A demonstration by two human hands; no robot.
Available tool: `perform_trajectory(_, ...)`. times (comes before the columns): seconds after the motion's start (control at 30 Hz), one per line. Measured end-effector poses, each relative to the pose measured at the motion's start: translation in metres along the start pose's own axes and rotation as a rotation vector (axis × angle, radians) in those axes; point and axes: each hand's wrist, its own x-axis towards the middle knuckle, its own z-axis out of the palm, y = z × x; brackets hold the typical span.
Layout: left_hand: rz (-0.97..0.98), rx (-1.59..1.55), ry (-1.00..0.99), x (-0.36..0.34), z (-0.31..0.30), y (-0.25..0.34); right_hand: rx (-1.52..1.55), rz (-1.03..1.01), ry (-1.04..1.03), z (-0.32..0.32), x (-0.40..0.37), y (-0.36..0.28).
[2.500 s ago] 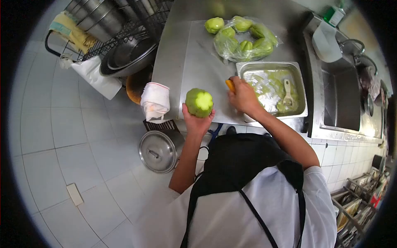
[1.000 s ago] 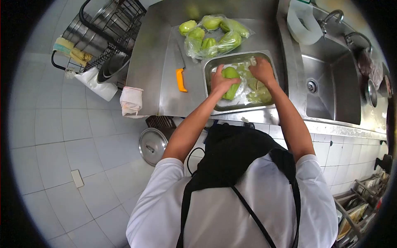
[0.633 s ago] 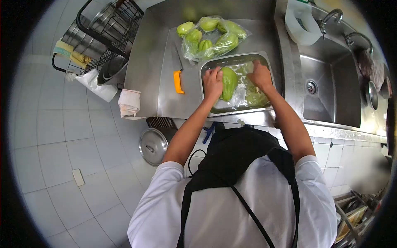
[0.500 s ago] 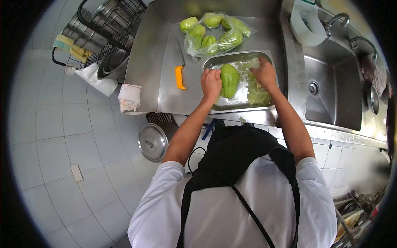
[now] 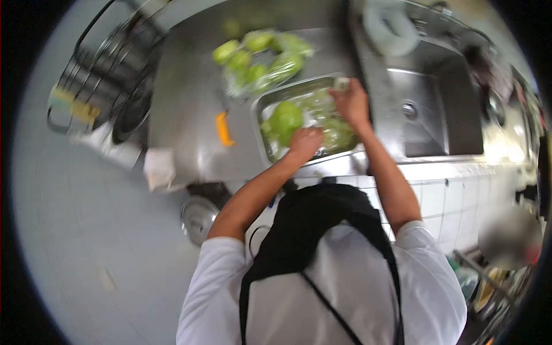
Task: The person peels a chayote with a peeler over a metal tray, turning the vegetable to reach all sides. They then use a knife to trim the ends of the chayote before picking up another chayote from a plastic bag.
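Observation:
A big green chayote (image 5: 286,119) lies in the left part of a shallow steel tray (image 5: 260,135), with pale green peelings (image 5: 339,133) scattered around it. My left hand (image 5: 307,142) is low in the tray, right beside the chayote and over the peelings. Its fingers are smeared by motion. At the tray's right side, my right hand (image 5: 352,106) is closed around a small whitish object (image 5: 341,84), whose kind is too blurred to make out.
Several chayotes in a clear plastic bag (image 5: 264,60) sit behind the tray. An orange-handled knife (image 5: 224,129) lies to the left. A steel sink (image 5: 443,115) is at right, with a white plastic container (image 5: 391,29) behind it. A wire rack (image 5: 106,63) stands far left.
My left hand has left the chayote's left side for its lower right. My right hand has risen toward the tray's back right corner, the whitish object now showing. The view has shifted and blurred.

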Motion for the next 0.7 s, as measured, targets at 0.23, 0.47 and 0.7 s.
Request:
perform_trajectory(0.23,0.063,0.078,0.071,0.014,-0.017,0.014,0.099,0.144,0.056,-0.016,-0.005,-0.022)
perform_trajectory(0.47,0.085,-0.139,-0.010,0.005,-0.012,0.006,0.110,0.104,0.016,-0.026,-0.010,-0.020)
perform_trajectory(0.7,-0.319,-0.252,0.257,0.000,-0.065,-0.001,0.664,0.324,-0.038,-0.029,-0.004,-0.008)
